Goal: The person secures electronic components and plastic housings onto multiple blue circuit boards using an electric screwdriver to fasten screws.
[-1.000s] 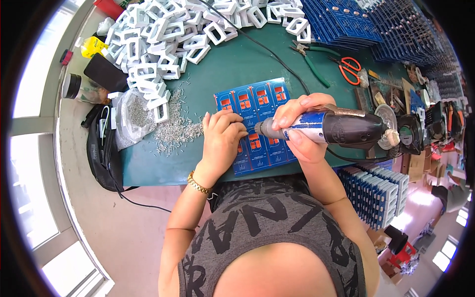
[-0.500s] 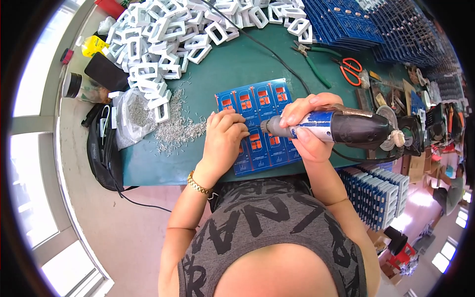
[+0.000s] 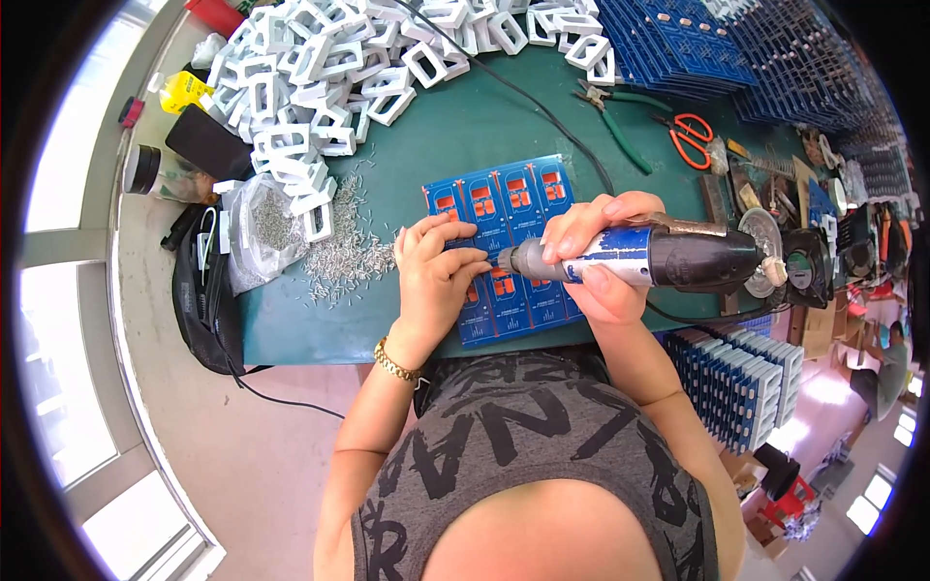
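My right hand (image 3: 601,252) is wrapped round the blue, silver and black body of an electric drill (image 3: 697,257), which lies sideways with its grey nose pointing left. That nose hangs over a blue printed panel (image 3: 528,315) with orange-edged cutouts, flat on the table by the front edge. My left hand (image 3: 436,266) rests over the panel's left side, finger and thumb tips drawn together right beside the nose. Whatever sits between those fingertips is too small or hidden to make out.
Small metal pins (image 3: 339,261) lie loose left of the panel, beside a plastic bag (image 3: 263,228). White frames (image 3: 368,58) are heaped behind. Pliers (image 3: 620,126) and red-handled scissors (image 3: 690,140) lie at back right, near stacked blue panels (image 3: 668,44). A black cable (image 3: 542,107) crosses the table.
The drill's nose has shifted slightly left, closer to my left fingertips. My left hand has turned a little, and its thumb and finger now meet beside the nose.
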The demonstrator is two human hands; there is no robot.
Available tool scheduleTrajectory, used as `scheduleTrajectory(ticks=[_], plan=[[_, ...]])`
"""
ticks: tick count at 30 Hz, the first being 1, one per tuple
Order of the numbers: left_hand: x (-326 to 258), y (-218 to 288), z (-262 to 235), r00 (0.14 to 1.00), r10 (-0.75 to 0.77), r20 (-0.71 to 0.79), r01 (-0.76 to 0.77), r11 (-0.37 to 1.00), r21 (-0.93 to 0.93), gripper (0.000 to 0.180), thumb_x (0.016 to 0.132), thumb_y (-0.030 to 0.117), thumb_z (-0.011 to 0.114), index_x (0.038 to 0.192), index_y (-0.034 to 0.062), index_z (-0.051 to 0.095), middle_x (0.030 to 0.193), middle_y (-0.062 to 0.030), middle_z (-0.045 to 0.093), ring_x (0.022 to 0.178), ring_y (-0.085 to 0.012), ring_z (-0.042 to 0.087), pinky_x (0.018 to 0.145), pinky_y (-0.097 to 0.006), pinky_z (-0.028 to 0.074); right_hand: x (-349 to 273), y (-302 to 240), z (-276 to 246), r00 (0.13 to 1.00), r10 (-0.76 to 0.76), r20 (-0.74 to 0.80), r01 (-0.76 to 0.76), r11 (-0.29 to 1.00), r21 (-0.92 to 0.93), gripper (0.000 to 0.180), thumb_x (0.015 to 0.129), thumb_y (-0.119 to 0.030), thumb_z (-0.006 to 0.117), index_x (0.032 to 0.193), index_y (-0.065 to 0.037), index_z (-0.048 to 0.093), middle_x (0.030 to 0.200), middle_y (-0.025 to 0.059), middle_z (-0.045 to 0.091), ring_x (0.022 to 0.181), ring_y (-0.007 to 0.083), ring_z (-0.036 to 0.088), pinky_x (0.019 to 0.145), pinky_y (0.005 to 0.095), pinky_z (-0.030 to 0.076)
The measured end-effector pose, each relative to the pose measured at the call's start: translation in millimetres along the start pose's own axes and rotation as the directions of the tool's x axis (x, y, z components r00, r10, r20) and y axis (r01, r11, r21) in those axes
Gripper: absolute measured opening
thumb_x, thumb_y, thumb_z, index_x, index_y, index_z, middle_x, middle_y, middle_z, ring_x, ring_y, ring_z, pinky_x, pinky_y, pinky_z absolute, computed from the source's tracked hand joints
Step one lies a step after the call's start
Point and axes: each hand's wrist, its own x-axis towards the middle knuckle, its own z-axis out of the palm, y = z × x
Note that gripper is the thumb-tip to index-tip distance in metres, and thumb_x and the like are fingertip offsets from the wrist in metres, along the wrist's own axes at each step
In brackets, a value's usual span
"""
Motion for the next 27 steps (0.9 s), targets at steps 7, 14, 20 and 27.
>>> scheduleTrajectory(ticks=[7,14,20,27], plan=[[6,-1,-3,0.999,0.049,-0.013,-0.049,0.999,-0.011,0.019,0.062,0.010,0.081,0.080,0.0115,0.073,0.106,-0.0011,0.066,0.112,-0.0279,0.055,0.093,-0.041,0.042,7,3,3,0.996,-0.001,0.093,0.005,0.999,-0.042,0.044,0.077,0.000,0.067,0.114,-0.004,0.043,0.083,0.0128,0.062,0.076,0.0232,0.064,0.074,0.0374,0.056],[6,-10,-20,0.991,-0.044,-0.127,0.054,0.995,0.080,0.017,0.068,0.010,0.077,0.084,0.0098,0.070,0.107,-0.0029,0.064,0.107,-0.0270,0.055,0.091,-0.047,0.038,17,-1,21,0.954,0.113,0.277,-0.056,0.977,-0.208,0.044,0.074,0.004,0.065,0.111,-0.006,0.043,0.085,0.0123,0.062,0.077,0.0219,0.063,0.072,0.0350,0.054],[14,-33,-47,0.925,-0.376,-0.058,0.368,0.847,0.383,0.011,0.077,0.015,0.074,0.086,0.0108,0.069,0.099,-0.0054,0.057,0.102,-0.0273,0.052,0.092,-0.047,0.036,28,-1,34,0.902,0.248,0.354,-0.099,0.916,-0.390,0.041,0.073,0.003,0.067,0.105,-0.007,0.043,0.085,0.0131,0.060,0.076,0.0219,0.062,0.070,0.0350,0.054],[3,-44,-35,0.976,-0.162,-0.148,0.212,0.872,0.441,0.009,0.082,0.013,0.068,0.088,0.0092,0.063,0.097,-0.0032,0.058,0.100,-0.0273,0.052,0.092,-0.049,0.034,36,1,50,0.829,0.390,0.401,-0.183,0.866,-0.466,0.041,0.071,0.003,0.068,0.103,-0.007,0.045,0.084,0.0130,0.060,0.077,0.0210,0.061,0.068,0.0334,0.054]])
